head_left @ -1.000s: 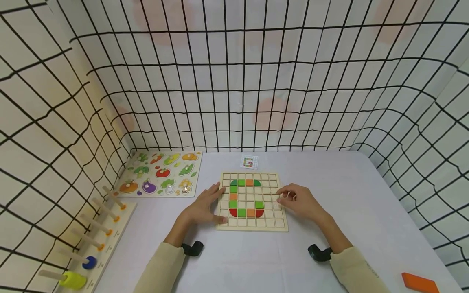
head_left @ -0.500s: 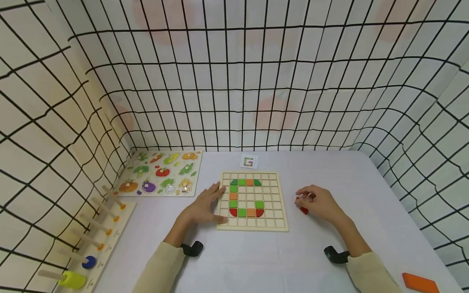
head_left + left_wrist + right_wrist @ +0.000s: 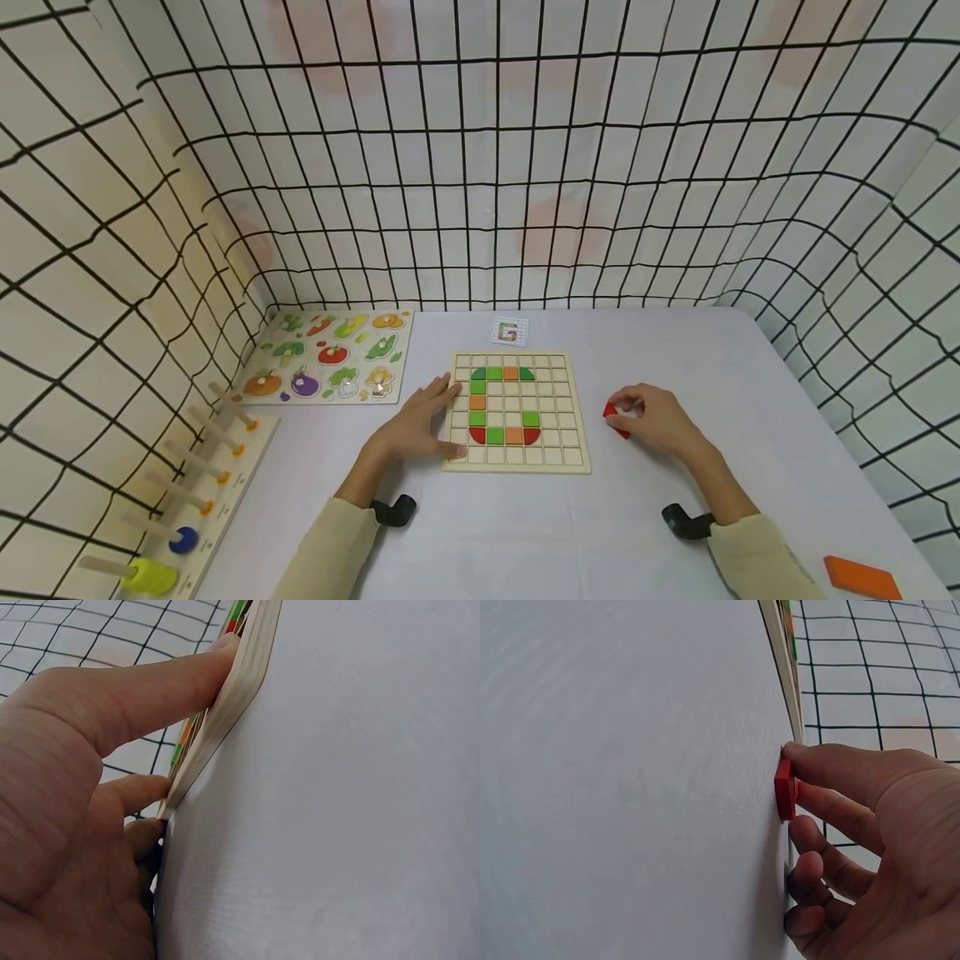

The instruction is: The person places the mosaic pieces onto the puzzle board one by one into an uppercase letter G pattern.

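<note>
A square wooden grid board [image 3: 558, 457] lies on the white-covered table, bearing green, orange and red pieces in a C-like outline. My left hand [image 3: 412, 427] rests at its left edge, thumb and fingertips touching the frame, fingers fairly straight; the left wrist view shows the thumb [image 3: 161, 694] on the board's rim. Right of the board, my right hand [image 3: 654, 421] pinches a red block [image 3: 784, 790] between thumb and index finger, low at the table surface. The other right fingers are loosely bent and hold nothing. Part of the red block is hidden behind the fingers.
A small card [image 3: 511, 332] with a coloured G pattern lies behind the board. At the left are a vegetable puzzle board [image 3: 397, 367] and a peg stand [image 3: 247, 450] with rings. An orange block [image 3: 861, 577] lies front right. Black grid-patterned white walls [image 3: 495, 158] surround the table.
My right hand has moved right, away from the board's right edge, to the red block on the table, and now grips it. The left hand has stayed on the board.
</note>
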The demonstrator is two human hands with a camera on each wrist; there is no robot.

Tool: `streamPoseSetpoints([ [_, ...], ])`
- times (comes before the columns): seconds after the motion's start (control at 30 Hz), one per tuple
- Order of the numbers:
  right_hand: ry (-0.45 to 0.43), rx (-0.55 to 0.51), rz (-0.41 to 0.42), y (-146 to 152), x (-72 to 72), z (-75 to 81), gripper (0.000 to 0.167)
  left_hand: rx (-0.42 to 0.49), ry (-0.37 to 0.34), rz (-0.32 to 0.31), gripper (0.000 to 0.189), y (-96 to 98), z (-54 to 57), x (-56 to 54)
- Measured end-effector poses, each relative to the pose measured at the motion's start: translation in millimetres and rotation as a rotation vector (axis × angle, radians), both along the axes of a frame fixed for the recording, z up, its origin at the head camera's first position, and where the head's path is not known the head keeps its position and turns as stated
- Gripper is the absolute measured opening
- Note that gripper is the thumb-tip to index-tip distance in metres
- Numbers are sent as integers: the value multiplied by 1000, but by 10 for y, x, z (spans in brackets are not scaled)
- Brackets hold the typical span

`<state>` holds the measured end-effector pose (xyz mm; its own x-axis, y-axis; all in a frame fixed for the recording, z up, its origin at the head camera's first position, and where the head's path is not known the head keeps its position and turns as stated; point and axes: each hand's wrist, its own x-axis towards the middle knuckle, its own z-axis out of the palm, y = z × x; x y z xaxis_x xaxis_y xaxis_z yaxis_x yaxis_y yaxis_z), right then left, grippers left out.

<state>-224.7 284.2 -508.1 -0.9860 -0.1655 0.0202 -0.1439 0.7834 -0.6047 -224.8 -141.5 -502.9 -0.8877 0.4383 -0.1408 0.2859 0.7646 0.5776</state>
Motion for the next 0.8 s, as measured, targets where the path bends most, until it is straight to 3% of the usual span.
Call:
streamPoseSetpoints([
  [0.8,45,-29,17,-134,-18,1,25,0,6,-17,109,5,14,3],
])
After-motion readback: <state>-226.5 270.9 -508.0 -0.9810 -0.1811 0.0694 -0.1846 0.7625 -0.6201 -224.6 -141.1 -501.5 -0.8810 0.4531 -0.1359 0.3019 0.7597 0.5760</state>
